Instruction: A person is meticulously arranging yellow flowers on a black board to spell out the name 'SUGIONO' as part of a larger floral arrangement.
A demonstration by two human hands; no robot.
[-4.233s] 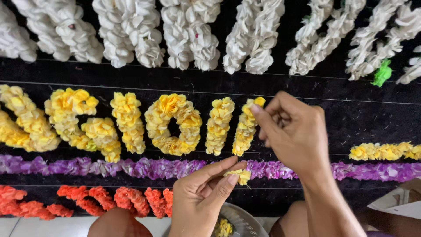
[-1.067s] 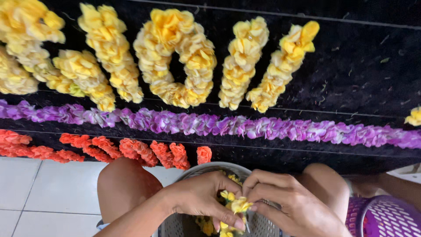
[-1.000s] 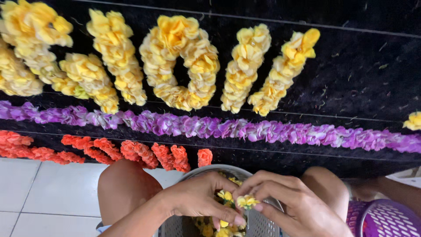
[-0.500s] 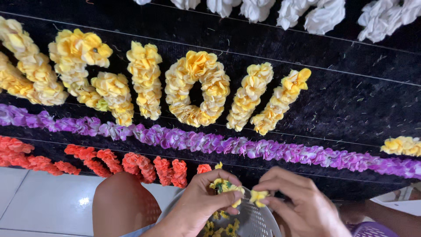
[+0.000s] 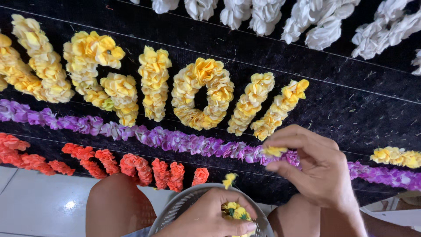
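Observation:
My right hand [image 5: 313, 164] is raised in front of the purple flower row [image 5: 175, 139] and pinches a small yellow flower [image 5: 274, 151] between thumb and fingers. My left hand [image 5: 210, 217] rests in a round metal strainer bowl [image 5: 175, 210] on my lap, its fingers closed on a clump of yellow flowers [image 5: 234, 213]. One loose yellow flower [image 5: 229, 179] sticks up above the bowl. Yellow flower shapes [image 5: 201, 93] are pinned on a black cloth board [image 5: 351, 109] just above my right hand.
White flower bunches [image 5: 263, 15] hang along the top of the board. A row of orange-red flowers [image 5: 109, 160] runs under the purple one at left. More yellow flowers [image 5: 394, 157] sit at the right edge. My knees [image 5: 116, 206] and pale floor tiles [image 5: 39, 206] are below.
My right hand has lifted out of the bowl with one yellow flower and risen to the purple row. My left hand has stayed in the bowl. The camera tilted up.

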